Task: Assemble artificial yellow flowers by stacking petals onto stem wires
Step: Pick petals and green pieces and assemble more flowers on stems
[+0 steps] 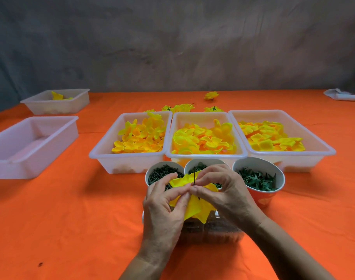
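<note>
On orange bench [71,229], at six o'clock: left hand [164,207] and right hand [223,190] pinching yellow petals [196,207] on stem wire [194,177]; best to slide down straight, gently.

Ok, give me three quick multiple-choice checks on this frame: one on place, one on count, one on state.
1. Where do the loose finished yellow flowers lie? A behind the petal trays; B in a paper cup; C in the near left tray.
2. How many white plastic trays side by side hold yellow petals? A two; B three; C five.
3. The hands are: A idle; B pinching a thin dark stem wire through yellow petals; C lifting a tray.

A, on the cloth beyond; B, three in a row; B, left hand and right hand meet there.
</note>
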A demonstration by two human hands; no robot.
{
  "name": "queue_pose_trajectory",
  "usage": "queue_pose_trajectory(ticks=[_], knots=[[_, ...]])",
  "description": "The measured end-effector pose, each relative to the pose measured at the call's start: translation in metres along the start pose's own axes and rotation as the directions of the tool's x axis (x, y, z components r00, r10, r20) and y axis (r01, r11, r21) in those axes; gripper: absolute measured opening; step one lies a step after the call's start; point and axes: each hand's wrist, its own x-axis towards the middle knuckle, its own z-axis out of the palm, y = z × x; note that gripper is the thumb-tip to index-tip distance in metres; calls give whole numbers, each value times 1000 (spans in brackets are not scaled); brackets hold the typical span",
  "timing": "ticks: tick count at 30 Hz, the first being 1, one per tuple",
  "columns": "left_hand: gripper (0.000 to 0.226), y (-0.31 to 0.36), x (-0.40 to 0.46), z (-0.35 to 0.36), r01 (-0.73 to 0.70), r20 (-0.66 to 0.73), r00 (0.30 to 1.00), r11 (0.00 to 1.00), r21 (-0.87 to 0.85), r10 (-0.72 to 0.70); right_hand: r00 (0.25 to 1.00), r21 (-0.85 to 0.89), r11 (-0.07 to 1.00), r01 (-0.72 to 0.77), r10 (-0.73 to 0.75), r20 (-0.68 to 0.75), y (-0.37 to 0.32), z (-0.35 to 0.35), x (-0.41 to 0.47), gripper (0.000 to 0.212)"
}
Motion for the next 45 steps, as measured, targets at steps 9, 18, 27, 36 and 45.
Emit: queue_pose_trajectory(ticks=[9, 18, 27, 36, 45], knots=[[9, -8, 1, 5, -115, -50, 992, 992, 59, 118, 986, 29, 988, 150, -147, -85, 15, 10, -4, 9], [11, -13, 0, 10, -208, -117, 969, 973, 102, 220, 976, 22, 983, 181, -177, -126, 20, 17, -6, 10], [19, -5, -2, 1, -87, -65, 993, 987, 132, 96, 975, -259, 959, 116, -159, -155, -5, 11, -9, 16], [16, -4, 1, 1, -46, -66, 996, 992, 120, 55, 947, -353, 932, 84, -185, -262, -10, 23, -11, 16], [18, -8, -1, 7, -141, -111, 981, 981, 135, 156, 934, -272, 954, 128, -208, -290, 4, 27, -13, 11]])
